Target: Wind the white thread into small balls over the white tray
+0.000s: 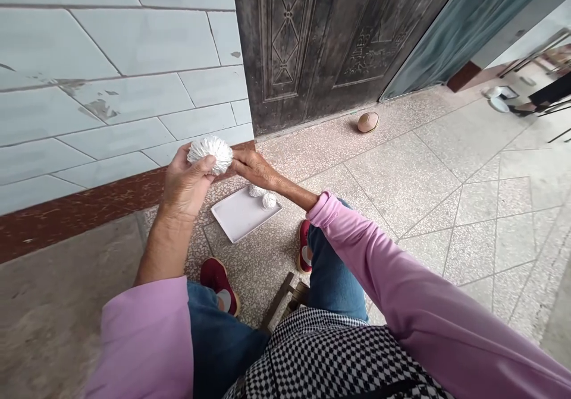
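A white spiky ball of folded paper (211, 151) is held up in front of me between both hands. My left hand (187, 184) cups it from below and the left, thumb pressed on its front. My right hand (254, 167) pinches its right side with closed fingers. Below the hands, on the floor, lies a white rectangular tray (236, 217) with two small white balls: one (256, 191) partly hidden under my right wrist, the other (269, 200) beside it.
I sit on a low wooden stool (285, 299), red shoes on a speckled stone floor. A tiled wall is at left, a dark carved door (330, 36) ahead. A round tan lid-like object (368, 122) lies by the door. Another person's legs show at far right (546, 96).
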`<state>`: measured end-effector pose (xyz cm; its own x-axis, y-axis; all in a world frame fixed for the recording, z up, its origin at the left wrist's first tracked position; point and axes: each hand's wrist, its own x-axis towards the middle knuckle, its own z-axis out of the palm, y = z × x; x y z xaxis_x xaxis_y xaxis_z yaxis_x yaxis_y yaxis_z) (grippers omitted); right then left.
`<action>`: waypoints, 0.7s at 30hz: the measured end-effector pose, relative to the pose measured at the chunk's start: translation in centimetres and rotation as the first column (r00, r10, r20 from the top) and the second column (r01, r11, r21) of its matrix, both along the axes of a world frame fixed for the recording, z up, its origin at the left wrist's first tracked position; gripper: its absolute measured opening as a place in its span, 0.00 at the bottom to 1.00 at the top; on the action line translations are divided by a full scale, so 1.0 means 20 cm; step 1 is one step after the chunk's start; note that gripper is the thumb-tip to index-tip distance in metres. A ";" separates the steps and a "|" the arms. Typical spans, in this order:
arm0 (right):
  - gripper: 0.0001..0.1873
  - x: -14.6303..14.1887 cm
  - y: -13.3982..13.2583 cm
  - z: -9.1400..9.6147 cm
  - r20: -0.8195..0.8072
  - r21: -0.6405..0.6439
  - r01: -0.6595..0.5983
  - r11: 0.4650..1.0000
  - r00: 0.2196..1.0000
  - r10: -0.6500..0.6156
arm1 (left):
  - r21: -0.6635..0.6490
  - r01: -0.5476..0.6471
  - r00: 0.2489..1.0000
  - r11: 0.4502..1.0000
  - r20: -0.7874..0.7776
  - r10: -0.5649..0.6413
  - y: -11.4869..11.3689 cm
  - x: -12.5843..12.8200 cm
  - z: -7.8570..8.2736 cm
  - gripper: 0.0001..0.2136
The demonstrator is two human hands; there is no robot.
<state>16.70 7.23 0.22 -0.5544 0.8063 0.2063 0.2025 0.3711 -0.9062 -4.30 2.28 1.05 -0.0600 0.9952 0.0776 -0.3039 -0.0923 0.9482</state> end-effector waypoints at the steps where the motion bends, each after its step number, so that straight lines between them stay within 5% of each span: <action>1: 0.15 0.00 -0.03 0.01 0.036 0.000 -0.034 0.999 0.999 0.034 | -0.004 -0.027 0.999 1.000 -0.020 0.027 0.01 -0.01 -0.01 0.42; 7: 0.20 0.01 -0.13 0.07 0.090 -0.063 -0.177 0.982 0.979 0.182 | 0.047 -0.184 0.956 0.982 -0.222 0.189 0.00 -0.01 -0.02 0.43; 10: 0.28 0.04 -0.09 0.08 -0.054 -0.063 -0.185 0.981 0.982 0.182 | 0.044 -0.121 0.941 0.992 -0.312 0.129 -0.01 0.00 -0.02 0.40; 14: 0.38 0.11 -0.01 0.13 -0.206 -0.103 -0.035 0.994 0.979 0.014 | -0.003 -0.010 0.931 1.000 -0.364 0.008 -0.05 0.03 0.00 0.37; 21: 0.41 0.15 0.00 0.16 -0.248 -0.182 0.043 0.982 0.965 -0.088 | -0.094 0.215 0.940 0.972 -0.251 -0.232 -0.12 0.07 0.05 0.32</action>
<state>19.62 7.31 3.49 -0.4464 0.8751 0.1868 -0.0237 0.1971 -0.9801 -2.97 -0.14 2.15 0.1784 0.9839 -0.0033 -0.0530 0.0130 0.9985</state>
